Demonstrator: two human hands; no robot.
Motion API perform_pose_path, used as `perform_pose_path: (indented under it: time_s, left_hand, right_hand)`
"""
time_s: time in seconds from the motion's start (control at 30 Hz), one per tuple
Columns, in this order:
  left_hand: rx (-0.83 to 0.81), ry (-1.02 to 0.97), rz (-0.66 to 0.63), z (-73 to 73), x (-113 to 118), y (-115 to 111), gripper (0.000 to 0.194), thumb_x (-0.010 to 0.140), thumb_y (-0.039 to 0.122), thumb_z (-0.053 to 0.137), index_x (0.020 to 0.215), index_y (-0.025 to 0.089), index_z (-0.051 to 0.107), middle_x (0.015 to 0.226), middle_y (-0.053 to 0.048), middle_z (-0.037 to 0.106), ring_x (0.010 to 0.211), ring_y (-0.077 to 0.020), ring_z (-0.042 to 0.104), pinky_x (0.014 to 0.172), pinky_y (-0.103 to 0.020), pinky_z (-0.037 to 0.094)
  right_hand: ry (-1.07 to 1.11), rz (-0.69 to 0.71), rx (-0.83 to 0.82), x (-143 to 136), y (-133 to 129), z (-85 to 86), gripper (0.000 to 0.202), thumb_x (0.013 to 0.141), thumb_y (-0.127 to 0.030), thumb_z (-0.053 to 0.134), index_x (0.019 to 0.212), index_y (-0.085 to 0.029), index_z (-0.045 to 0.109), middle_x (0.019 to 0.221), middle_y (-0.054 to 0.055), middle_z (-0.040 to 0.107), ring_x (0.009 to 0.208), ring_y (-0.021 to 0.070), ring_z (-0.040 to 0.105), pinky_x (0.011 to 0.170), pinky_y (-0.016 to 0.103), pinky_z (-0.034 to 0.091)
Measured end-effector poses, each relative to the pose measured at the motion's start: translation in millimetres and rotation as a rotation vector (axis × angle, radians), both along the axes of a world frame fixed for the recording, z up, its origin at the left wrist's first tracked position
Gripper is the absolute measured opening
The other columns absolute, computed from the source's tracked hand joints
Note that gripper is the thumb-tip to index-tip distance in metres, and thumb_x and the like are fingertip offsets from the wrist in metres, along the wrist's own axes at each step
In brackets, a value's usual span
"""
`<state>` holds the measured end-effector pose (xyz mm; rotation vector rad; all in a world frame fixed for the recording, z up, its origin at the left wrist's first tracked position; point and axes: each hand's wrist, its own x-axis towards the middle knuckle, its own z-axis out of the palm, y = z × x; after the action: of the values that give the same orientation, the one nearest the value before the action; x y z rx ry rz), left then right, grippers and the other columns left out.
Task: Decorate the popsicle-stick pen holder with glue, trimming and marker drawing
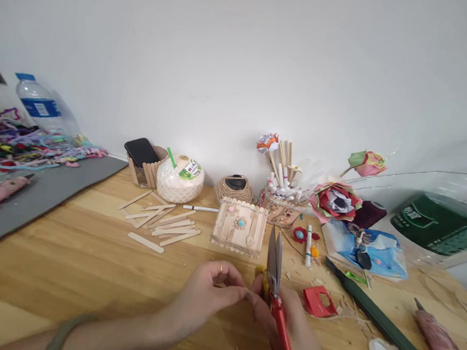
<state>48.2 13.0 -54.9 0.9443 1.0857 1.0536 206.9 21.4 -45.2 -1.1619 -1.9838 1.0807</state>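
Observation:
My right hand [296,318] holds a pair of scissors [276,261] with red handles, its blades pointing up and slightly apart. A small yellow piece [263,279] shows behind the blades at the right hand's fingers; its kind is not clear. Thumb and fingers of my left hand [209,291] are pinched together, tips meeting those of the right hand. Something thin and pale seems to lie between the fingertips, too small to name. Just beyond the hands stands a small craft-stick box [239,226] decorated with a blue-centred flower.
Loose craft sticks [174,230] lie left of the box, near a wrapped coconut [180,181] and a twine roll [234,189]. To the right are red cut felt [320,301], a long dark green tool [385,316] and a pink glue gun [444,344]. A grey mat [49,201] covers the left side.

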Motion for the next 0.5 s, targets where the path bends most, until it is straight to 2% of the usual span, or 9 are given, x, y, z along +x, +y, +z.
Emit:
perform_pose_path:
  time_s: [0.13,0.27,0.5]
  left_hand:
    - [-0.052,-0.063,-0.01,2.0,0.1,2.3,0.019,0.052,0.027,0.075,0.058,0.016,0.061,0.057,0.002,0.061,0.056,-0.0124,0.051,0.061,-0.027,0.038]
    - [-0.034,-0.076,-0.005,3.3,-0.8,3.1,0.02,0.052,0.028,0.076,0.059,0.015,0.062,0.057,0.001,0.062,0.057,-0.0124,0.051,0.062,-0.026,0.038]
    - [-0.054,-0.08,-0.026,-1.3,-1.3,2.5,0.021,0.052,0.027,0.077,0.059,0.014,0.063,0.058,0.001,0.062,0.058,-0.0128,0.052,0.063,-0.027,0.038]
  right_hand:
    - [0.025,-0.007,-0.056,-0.4,0.8,0.0,0.026,0.081,-0.039,0.055,0.065,-0.02,0.05,0.059,-0.003,0.046,0.053,0.0128,0.041,0.049,0.023,0.034]
    - [0.087,-0.05,-0.137,-2.2,0.9,-0.9,0.028,0.079,-0.043,0.058,0.065,-0.02,0.049,0.059,-0.004,0.043,0.054,0.0128,0.039,0.05,0.023,0.033]
    - [0.069,-0.077,-0.125,-4.4,1.6,-0.7,0.031,0.074,-0.045,0.061,0.062,-0.02,0.048,0.056,-0.005,0.041,0.052,0.0126,0.037,0.049,0.024,0.031]
